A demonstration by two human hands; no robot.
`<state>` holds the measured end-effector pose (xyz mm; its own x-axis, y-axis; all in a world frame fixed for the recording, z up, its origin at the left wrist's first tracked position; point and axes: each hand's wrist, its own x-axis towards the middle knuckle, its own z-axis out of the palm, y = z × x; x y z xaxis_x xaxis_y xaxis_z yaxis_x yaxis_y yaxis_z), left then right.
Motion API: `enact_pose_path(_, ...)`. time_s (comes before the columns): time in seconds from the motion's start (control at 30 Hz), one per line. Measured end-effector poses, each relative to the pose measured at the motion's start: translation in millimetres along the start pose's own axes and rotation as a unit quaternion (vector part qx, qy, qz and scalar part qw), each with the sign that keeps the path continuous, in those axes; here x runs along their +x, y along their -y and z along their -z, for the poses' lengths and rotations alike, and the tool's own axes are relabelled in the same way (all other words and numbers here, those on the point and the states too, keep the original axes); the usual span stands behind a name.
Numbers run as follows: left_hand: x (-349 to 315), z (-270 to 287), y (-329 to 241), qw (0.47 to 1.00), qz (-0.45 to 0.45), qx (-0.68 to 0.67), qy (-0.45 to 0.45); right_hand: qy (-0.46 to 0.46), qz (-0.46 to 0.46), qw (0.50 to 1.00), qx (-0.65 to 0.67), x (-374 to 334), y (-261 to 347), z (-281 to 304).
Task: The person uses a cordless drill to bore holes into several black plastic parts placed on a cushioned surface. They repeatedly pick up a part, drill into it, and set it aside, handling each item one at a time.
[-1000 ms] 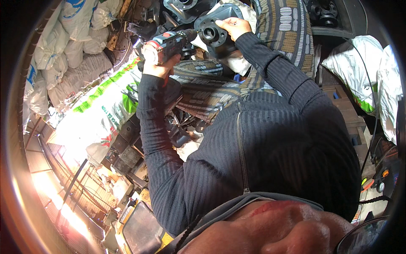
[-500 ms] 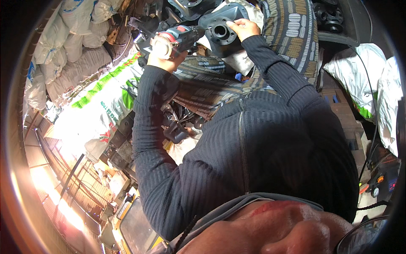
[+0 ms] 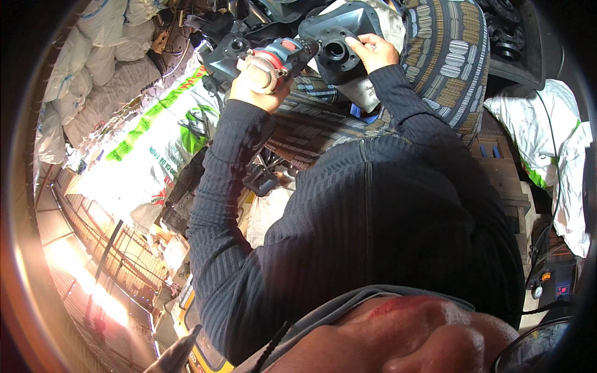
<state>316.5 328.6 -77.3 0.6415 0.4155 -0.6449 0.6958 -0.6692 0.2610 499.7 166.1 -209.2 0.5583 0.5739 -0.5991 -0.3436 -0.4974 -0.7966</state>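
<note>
My left hand [image 3: 264, 93] is wrapped round a grey and red cordless power drill [image 3: 287, 52], which points to the right. The drill's nose is at the left rim of a black flanged metal part [image 3: 339, 69], which has a round central hole and smaller holes around it. Whether the tip sits in one of the small holes, I cannot tell. My right hand [image 3: 376, 53] grips that part by its right edge, the thumb on the flange face. The part rests over a patterned cloth on my lap.
Similar black parts [image 3: 233, 53] lie beyond the drill. A black bin [image 3: 522, 56] of dark round parts stands at the far right. White sacks [image 3: 155, 133] fill the left side, and more white sacking [image 3: 535, 118] lies at right, near a wooden pallet [image 3: 497, 158].
The whole view has shifted, so my hands, the drill and the flanged part appear further right and lower. The drill's nose now overlaps the flange's left rim. Both grips stay the same.
</note>
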Motion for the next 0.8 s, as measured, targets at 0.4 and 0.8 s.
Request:
enact_pose_path(0.4,-44.7,15.1,-65.2,0.96,0.155,-0.223,-0.062,0.007,0.069,0.995,-0.071,13.8,-12.1,-3.7)
enact_pose_path(0.8,-124.6,-2.5,-106.6,0.943,-0.085,-0.234,-0.221,0.463,-0.131,0.683,0.55,-11.3,8.9,43.4)
